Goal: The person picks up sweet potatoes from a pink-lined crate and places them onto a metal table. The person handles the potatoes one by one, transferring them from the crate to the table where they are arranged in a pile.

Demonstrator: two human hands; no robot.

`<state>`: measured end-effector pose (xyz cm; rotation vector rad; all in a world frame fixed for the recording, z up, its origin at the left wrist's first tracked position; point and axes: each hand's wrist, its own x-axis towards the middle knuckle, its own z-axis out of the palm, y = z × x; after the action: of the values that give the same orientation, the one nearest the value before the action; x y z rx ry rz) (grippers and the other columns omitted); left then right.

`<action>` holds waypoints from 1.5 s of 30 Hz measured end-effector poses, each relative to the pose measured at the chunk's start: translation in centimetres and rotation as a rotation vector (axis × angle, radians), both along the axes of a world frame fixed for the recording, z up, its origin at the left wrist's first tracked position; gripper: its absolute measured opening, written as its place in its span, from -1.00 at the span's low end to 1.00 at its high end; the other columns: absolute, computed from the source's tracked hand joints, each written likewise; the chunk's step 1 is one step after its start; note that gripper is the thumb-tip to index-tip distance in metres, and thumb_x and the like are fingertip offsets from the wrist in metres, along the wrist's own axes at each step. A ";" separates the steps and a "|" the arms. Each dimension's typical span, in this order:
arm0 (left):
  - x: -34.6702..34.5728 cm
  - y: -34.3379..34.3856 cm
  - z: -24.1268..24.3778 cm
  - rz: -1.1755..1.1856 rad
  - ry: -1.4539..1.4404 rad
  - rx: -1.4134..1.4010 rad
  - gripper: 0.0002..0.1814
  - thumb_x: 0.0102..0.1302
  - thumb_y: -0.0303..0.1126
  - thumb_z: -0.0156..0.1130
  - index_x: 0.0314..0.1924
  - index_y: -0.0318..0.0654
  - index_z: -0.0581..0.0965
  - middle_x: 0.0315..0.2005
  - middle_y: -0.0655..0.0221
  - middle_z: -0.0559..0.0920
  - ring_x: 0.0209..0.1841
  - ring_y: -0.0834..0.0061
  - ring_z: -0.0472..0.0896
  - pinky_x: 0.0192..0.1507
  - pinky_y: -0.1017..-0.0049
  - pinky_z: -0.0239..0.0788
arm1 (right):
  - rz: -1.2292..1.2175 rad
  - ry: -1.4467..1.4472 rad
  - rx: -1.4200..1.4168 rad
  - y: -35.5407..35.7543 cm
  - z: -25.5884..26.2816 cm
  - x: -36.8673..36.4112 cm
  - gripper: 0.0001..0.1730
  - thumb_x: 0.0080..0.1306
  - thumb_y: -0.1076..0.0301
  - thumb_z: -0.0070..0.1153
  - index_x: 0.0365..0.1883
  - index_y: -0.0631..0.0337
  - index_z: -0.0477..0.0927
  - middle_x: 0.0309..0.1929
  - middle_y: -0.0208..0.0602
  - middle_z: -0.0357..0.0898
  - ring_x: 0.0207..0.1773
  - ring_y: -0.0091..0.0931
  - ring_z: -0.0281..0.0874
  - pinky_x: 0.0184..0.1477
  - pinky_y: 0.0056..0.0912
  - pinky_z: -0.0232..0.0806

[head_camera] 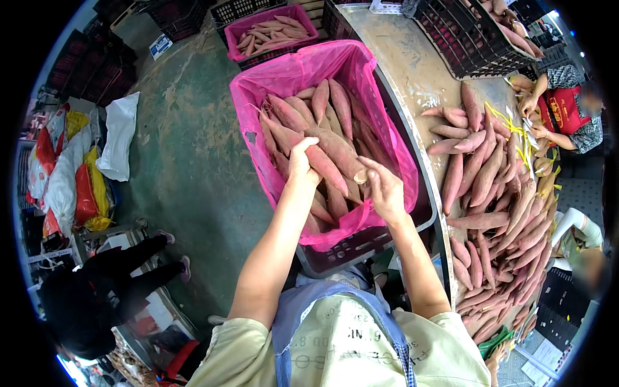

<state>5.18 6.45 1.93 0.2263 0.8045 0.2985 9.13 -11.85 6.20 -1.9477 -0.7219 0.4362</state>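
Note:
My left hand (302, 167) grips a long pinkish sweet potato (323, 163), its thumb lying along the upper side. Beside it, my right hand (387, 188) has its fingers on the near end of a thicker, browner sweet potato (336, 146), where a pale cut face (360, 176) shows. Both roots are over a pink mesh liner (309, 63) holding more sweet potatoes (341, 109). The liner is inside a black plastic crate (348, 251) in front of me; its folded edge hangs over the crate's near rim.
A worktable (401, 48) on the right carries heaped sweet potatoes (483, 169) and a black crate (469, 43). Another pink-lined crate (273, 36) stands beyond mine. Co-workers' hands (529, 106) handle yellow ties across the table. A person (96, 295) in dark clothes and sacks (67, 179) are left.

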 end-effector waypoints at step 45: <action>-4.2 -3.7 0.8 -0.877 -0.341 0.340 -0.22 -0.14 -0.53 0.14 0.22 -0.38 0.25 -0.03 0.21 0.47 0.02 0.33 0.46 0.11 0.39 0.35 | -0.314 0.605 0.187 5.0 -1.2 9.0 -0.54 0.32 0.39 -0.06 0.16 0.39 0.30 0.05 0.06 0.43 0.12 -0.29 0.40 0.15 -0.29 0.25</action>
<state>0.98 2.74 2.69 0.7932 0.2577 -0.3559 18.14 -6.80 5.02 -1.5913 -0.0623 0.6908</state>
